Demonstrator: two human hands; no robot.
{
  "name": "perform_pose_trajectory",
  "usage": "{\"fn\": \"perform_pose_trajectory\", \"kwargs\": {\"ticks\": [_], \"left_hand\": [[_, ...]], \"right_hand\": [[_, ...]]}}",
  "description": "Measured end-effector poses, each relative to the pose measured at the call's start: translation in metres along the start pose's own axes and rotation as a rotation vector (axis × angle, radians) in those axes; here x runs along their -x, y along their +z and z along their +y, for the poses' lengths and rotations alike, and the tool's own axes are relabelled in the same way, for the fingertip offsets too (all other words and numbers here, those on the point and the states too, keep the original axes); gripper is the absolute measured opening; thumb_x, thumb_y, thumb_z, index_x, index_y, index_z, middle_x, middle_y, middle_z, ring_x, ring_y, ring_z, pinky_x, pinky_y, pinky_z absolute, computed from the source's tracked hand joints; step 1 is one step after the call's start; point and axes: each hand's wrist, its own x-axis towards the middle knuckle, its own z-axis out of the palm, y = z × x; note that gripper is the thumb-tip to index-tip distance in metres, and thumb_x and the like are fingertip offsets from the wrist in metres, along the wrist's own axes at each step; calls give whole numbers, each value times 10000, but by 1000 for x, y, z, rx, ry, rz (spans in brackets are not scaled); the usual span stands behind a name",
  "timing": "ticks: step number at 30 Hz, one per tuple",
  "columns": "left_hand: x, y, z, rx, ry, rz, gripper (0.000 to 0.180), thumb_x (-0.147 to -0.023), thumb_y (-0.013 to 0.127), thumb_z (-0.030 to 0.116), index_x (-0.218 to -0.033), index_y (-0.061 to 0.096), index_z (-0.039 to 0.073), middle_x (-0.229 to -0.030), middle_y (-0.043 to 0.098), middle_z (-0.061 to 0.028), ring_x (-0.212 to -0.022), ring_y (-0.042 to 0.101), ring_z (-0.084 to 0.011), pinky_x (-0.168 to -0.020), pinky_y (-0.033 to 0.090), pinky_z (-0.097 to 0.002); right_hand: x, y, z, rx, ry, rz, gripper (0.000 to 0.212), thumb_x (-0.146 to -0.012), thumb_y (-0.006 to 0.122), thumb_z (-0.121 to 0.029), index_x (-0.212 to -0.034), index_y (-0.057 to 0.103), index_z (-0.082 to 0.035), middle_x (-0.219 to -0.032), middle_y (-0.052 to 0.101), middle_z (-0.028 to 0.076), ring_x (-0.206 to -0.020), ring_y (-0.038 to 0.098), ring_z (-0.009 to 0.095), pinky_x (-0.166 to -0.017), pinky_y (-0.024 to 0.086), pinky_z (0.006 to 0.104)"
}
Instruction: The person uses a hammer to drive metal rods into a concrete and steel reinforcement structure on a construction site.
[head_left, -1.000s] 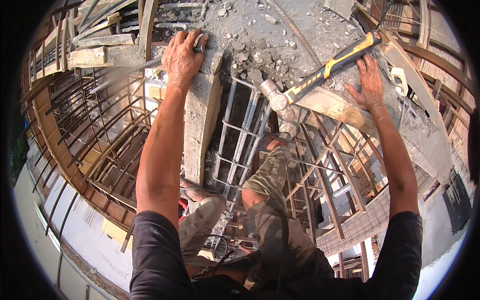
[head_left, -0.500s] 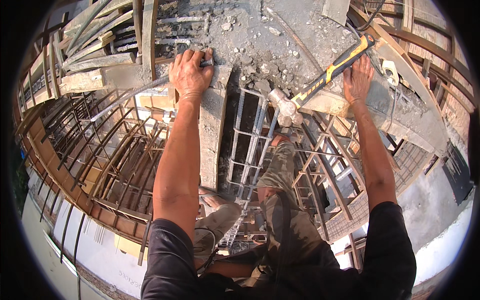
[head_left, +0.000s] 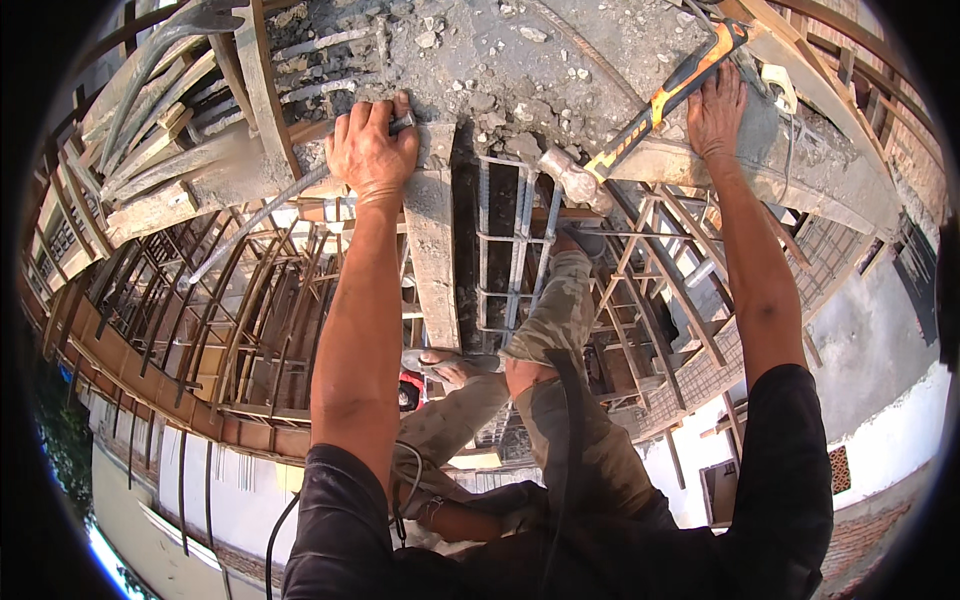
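Observation:
My left hand (head_left: 372,150) is closed around a long steel bar (head_left: 262,225) near its thick upper end, at the broken edge of the concrete slab. The bar slants down to the left over the opening. My right hand (head_left: 716,118) lies flat on the slab (head_left: 470,55), fingers stretched out. Close to those fingers lies a hammer (head_left: 655,110) with a black and orange handle; its metal head rests near the slab edge, beside a rebar cage (head_left: 515,240). The bar's lower end hangs in the air.
Concrete rubble (head_left: 520,115) and a loose rusty rebar (head_left: 590,48) lie on the slab. Wooden planks (head_left: 160,150) crowd the left. Below my legs (head_left: 555,330) a drop opens onto timber framing (head_left: 250,340). A white cable fitting (head_left: 779,85) sits at the right.
My view has tilted, and the slab sits slightly higher in it. My right foot has shifted a little right and forward. Both hands keep their places on the bar and slab.

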Motion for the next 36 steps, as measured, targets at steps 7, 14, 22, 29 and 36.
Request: {"fn": "perform_pose_trajectory", "kwargs": {"ticks": [7, 14, 22, 29, 36], "left_hand": [[0, 7, -2, -7, 13, 31, 274, -622, 717, 281, -880, 699, 191, -940, 644, 5, -898, 596, -249, -783, 431, -408], [2, 3, -2, 1, 21, 20, 237, -647, 702, 290, -867, 697, 204, -882, 626, 17, -883, 605, -243, -739, 414, -409], [0, 5, -4, -6, 20, 19, 255, -648, 706, 282, -885, 701, 190, -911, 637, 15, -891, 605, -251, -759, 427, -411], [0, 7, -2, 10, 50, 47, 240, -621, 724, 304, -821, 681, 179, -887, 637, 2, -877, 605, -252, -755, 430, -415], [1, 16, -7, -10, 82, 126, 264, -615, 740, 318, -851, 712, 204, -892, 646, 14, -897, 616, -245, -770, 434, -419]], "right_hand": [[0, 5, 2, -18, -23, 28, 565, -982, 435, -389, -1395, 505, -11, -1564, 330, 173, -1471, 243, 338, -1206, 128, 542], [-1, 1, -2, -32, -1, 0, 571, -970, 465, -369, -1413, 481, -11, -1574, 305, 188, -1480, 225, 348, -1211, 116, 552], [-2, 3, -2, -15, -36, 32, 554, -998, 432, -423, -1354, 517, -7, -1562, 327, 169, -1463, 255, 346, -1195, 153, 564], [1, 9, 5, -68, -48, 110, 561, -993, 439, -409, -1370, 519, -1, -1552, 353, 170, -1461, 260, 342, -1188, 160, 563], [-1, 13, 7, -127, -77, 153, 558, -990, 431, -425, -1384, 525, -40, -1551, 359, 165, -1463, 259, 336, -1190, 152, 549]]}}
